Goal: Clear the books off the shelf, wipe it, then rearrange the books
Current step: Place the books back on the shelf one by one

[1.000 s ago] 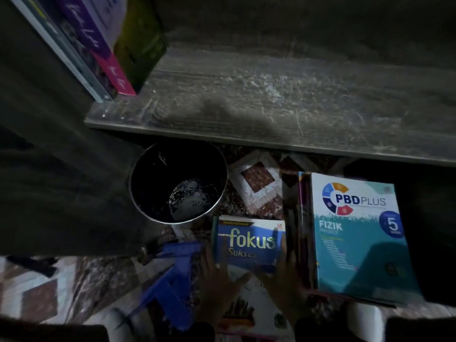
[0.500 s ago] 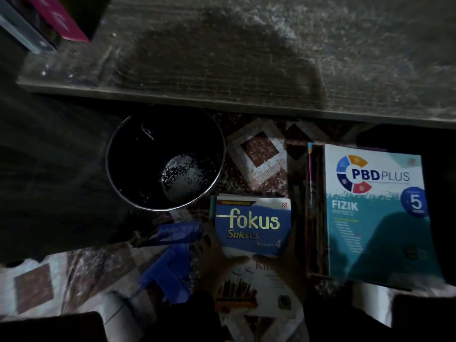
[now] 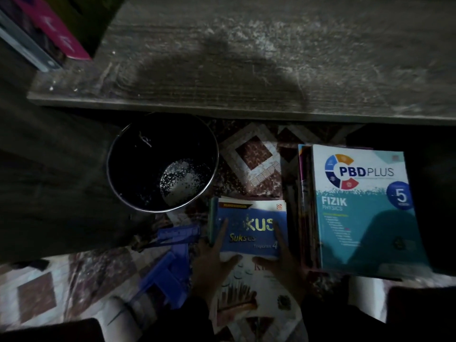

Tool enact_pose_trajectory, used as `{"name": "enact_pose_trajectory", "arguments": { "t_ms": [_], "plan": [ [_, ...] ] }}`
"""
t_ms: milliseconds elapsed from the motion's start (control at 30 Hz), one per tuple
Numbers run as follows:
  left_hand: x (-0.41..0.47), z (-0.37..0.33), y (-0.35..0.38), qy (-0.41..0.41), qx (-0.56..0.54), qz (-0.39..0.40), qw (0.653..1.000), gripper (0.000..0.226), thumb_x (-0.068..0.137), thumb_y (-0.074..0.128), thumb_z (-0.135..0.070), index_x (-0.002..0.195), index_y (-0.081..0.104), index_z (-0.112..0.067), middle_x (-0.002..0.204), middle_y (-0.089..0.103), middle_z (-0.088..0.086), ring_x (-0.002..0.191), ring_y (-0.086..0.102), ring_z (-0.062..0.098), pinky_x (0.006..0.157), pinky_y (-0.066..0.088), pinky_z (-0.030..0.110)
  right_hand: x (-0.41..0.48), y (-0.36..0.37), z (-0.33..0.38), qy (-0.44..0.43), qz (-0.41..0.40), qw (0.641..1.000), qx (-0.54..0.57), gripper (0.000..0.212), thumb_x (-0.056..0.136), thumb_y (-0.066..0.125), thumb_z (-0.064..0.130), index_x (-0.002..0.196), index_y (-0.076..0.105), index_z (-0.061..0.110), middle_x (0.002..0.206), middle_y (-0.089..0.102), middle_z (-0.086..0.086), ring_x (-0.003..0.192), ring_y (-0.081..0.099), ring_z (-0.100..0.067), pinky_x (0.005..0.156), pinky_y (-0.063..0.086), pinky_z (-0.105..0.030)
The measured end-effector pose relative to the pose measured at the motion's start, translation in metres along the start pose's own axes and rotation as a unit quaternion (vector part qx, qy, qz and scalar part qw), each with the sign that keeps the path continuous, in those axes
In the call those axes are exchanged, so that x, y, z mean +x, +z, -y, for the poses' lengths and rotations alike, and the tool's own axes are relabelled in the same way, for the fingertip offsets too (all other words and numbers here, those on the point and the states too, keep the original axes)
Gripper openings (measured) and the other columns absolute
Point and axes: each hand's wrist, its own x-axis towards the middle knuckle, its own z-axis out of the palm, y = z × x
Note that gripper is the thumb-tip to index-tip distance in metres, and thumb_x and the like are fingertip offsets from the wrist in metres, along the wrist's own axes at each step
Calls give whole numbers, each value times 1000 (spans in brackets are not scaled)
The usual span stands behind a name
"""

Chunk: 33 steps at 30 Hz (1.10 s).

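The shelf point(image 3: 246, 70) is a rough, grey wooden board with a streaky film of pale dust. At its far left end a few leaning books point(image 3: 49, 33) stand tilted, one with a glossy pink spine. The rest of the board is bare.

On the patterned tile floor point(image 3: 251, 159) below sits a round black bucket point(image 3: 138, 169) with a thin metal rim and pale specks at the bottom. Beside it lies an angular blue plastic piece point(image 3: 170, 267).

The blue book point(image 3: 249, 233) is a glossy paperback with yellow lettering. It lies near the person, on top of a white book point(image 3: 246, 292). Its spine is on the left and runs away from the person toward the shelf, so the title reads upright with its top toward the board.

The left hand point(image 3: 212, 257) and right hand point(image 3: 283, 260) hold it at the two near corners. Each grip pinches the book, with fingers laid long on the cover and the thumb along the near edge.

Just to the right is a tall stack of books point(image 3: 357, 206). A smooth teal-and-white physics cover lies on top, facing the same way.
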Motion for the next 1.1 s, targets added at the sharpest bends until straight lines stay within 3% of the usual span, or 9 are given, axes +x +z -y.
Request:
{"name": "enact_pose_trajectory", "arguments": {
  "t_ms": [167, 300, 367, 433, 633, 800, 900, 1000, 1100],
  "plan": [
    [1, -17, -12, -17, -40, 10, 999, 89, 85, 66, -49, 135, -4, -71, 139, 42, 4, 106, 61, 26, 83, 55, 39, 6, -3, -2, 41, -4, 999, 2, 102, 74, 71, -15, 149, 11, 23, 143, 38, -2, 111, 57, -10, 77, 55, -20],
    [-3, -41, -31, -56, -34, 42, 997, 84, 90, 67, -28, 148, 8, -44, 122, 42, -5, 112, 57, 25, 89, 47, 26, 1, -7, 23, 71, 23, 997, 2, 100, 72, 74, -3, 151, 15, 17, 136, 43, -9, 90, 67, -15, 70, 56, -28],
    [-7, -50, -41, -56, -63, 71, 994, 83, 89, 68, -15, 149, 13, -36, 134, 45, -7, 118, 55, 25, 89, 46, 24, -7, -10, 37, 112, 45, 993, -9, 118, 58, 86, 24, 152, 15, 20, 141, 41, -7, 105, 63, -25, 85, 54, -38],
    [-11, -54, -53, -39, -75, 88, 992, 87, 85, 72, -8, 147, 18, -35, 151, 38, 2, 128, 48, 28, 97, 47, 40, -17, -15, 54, 139, 63, 988, 1, 127, 51, 89, 27, 153, 14, 19, 153, 30, -11, 121, 52, -39, 94, 48, -53],
    [-57, -89, -88, -7, -103, 71, 992, 89, 81, 76, -11, 148, 22, -34, 154, 33, -1, 130, 46, 24, 92, 48, 38, -57, -29, 131, 159, 110, 973, -123, 117, 66, 87, 31, 153, 9, 30, 157, 23, 1, 140, 33, -26, 104, 40, -39],
    [-118, -139, -135, 114, -88, -64, 987, 91, 63, 81, -48, 126, 20, -75, 136, 53, -11, 120, 54, 14, 90, 51, 38, -116, -52, 220, 24, 19, 977, -210, 106, 68, 86, 29, 146, 17, 45, 132, 49, 6, 117, 51, -15, 81, 39, -23],
    [-148, -180, -172, 180, -23, -173, 968, 91, 68, 79, -50, 128, 15, -75, 121, 49, -4, 110, 58, 17, 88, 49, 31, -141, -61, 275, -82, -32, 977, -196, 102, 67, 87, 31, 132, 15, 61, 115, 52, 15, 96, 53, -12, 82, 46, -29],
    [-163, -217, -205, 244, 16, -299, 922, 92, 73, 76, -47, 127, 8, -78, 110, 43, -5, 95, 59, 19, 83, 46, 28, -145, -65, 328, -208, -83, 950, -218, 103, 70, 84, 35, 137, 12, 66, 124, 47, 19, 110, 53, -12, 82, 46, -36],
    [-150, -239, -234, 278, -24, -384, 880, 92, 76, 73, -46, 122, 2, -82, 113, 38, -6, 92, 59, 21, 84, 44, 29, -123, -64, 377, -327, -53, 925, -188, 104, 79, 77, 14, 141, 9, 63, 140, 27, 40, 123, 44, -7, 81, 51, -34]
  ]
}}
